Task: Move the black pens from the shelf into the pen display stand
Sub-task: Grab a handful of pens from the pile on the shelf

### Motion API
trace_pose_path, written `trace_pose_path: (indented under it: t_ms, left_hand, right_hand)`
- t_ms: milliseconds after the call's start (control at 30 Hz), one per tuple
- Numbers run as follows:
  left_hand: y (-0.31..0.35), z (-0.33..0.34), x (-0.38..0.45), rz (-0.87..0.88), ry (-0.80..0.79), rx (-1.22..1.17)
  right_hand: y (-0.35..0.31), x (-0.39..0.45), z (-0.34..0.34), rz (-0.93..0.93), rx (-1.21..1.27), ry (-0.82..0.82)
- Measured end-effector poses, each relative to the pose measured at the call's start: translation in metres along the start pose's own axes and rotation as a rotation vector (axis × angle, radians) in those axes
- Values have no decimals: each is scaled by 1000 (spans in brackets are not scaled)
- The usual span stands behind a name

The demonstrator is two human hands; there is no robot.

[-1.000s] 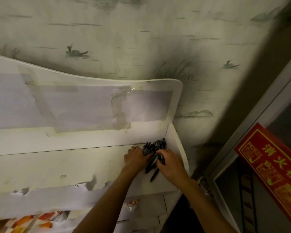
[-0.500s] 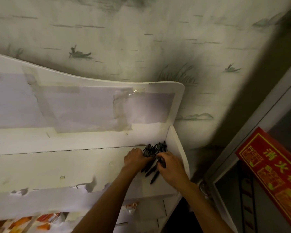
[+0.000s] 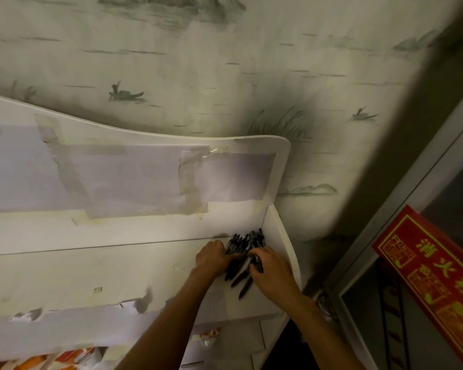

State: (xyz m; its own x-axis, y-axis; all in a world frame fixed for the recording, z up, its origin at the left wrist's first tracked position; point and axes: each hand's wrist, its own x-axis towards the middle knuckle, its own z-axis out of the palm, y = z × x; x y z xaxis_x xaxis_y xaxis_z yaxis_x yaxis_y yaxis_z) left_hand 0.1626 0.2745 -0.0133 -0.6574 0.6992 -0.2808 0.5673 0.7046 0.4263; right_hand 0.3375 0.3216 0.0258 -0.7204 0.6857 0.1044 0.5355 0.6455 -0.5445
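A pile of several black pens [image 3: 242,247] lies in the far right corner of the white shelf [image 3: 96,273], against its side panel. My left hand [image 3: 211,257] curls round the left side of the pile. My right hand [image 3: 271,268] closes over the right side, its fingers gripping some pens. A few pens [image 3: 245,285] stick out toward me between the two hands. No pen display stand is in view.
The shelf's back panel [image 3: 134,180] carries taped paper sheets. Patterned wallpaper [image 3: 225,62] is behind it. A red box with gold characters [image 3: 433,279] and a metal frame [image 3: 401,204] stand at the right. Lower compartments with orange packets [image 3: 64,359] show at bottom left.
Both hands have drawn closer together round the pile, bunching the pens. The camera view has shifted slightly.
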Motion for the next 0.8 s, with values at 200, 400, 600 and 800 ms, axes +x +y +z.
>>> trace_pose_path:
  t_ms: [200, 400, 600, 800]
  left_hand:
    - [0, -2, 0, -1, -20, -7]
    - [11, -4, -8, 37, 27, 44]
    - [25, -22, -4, 111, -20, 144]
    - [28, -18, -9, 112, 15, 38]
  right_hand:
    - [1, -1, 0, 10, 4, -8]
    - [-1, -1, -1, 7, 3, 3]
    - [0, -2, 0, 1, 2, 4]
    - [-1, -1, -2, -12, 17, -11]
